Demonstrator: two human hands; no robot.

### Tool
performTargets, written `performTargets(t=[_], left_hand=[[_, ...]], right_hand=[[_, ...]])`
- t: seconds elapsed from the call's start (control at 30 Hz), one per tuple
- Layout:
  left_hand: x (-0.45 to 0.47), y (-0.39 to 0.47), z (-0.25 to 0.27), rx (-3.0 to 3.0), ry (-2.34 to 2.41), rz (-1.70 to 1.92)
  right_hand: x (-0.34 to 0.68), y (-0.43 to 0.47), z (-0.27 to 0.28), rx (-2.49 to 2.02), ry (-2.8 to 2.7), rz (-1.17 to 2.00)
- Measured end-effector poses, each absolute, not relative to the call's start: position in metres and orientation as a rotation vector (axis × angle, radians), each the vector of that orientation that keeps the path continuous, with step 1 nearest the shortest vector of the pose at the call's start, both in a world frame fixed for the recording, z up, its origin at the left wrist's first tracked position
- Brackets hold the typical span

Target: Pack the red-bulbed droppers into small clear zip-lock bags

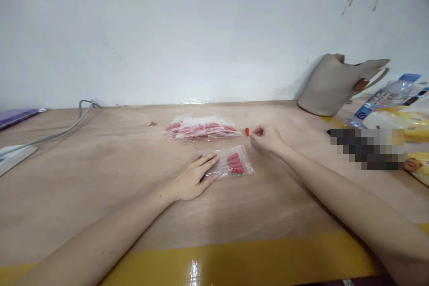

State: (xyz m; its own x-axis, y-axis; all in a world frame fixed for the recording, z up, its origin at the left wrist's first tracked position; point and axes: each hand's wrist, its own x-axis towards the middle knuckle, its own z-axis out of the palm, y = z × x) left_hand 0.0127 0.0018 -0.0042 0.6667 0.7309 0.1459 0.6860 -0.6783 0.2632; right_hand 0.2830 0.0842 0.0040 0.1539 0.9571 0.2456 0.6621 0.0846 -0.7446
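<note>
My left hand [196, 176] lies flat with spread fingers on the left part of a clear zip bag [248, 165]. Inside the bag, several red rubber bulbs [235, 164] line up at the right, with faint clear stems running left from them, like droppers. Just beyond the bag's upper right corner, my right hand [268, 138] is pinched at a single dropper with a red bulb [247, 131]; its clear stem barely shows. Behind the bag lies an overlapping pile of similar zip bags [204, 128] with red bulbs in them.
A grey cable [63, 134] and a purple item [20, 117] are at the left. On the right stand a beige pitcher-shaped container [328, 85], a tilted water bottle [389, 98] and yellow packages [415, 120]. Yellow tape [234, 254] edges the wooden table [117, 165].
</note>
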Motion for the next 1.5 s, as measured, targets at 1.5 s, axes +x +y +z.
performTargets(t=[1.5], left_hand=[[0.012, 0.001, -0.005, 2.677, 1.122, 0.381]], right_hand=[[0.275, 0.037, -0.014, -1.127, -1.137, 1.504]])
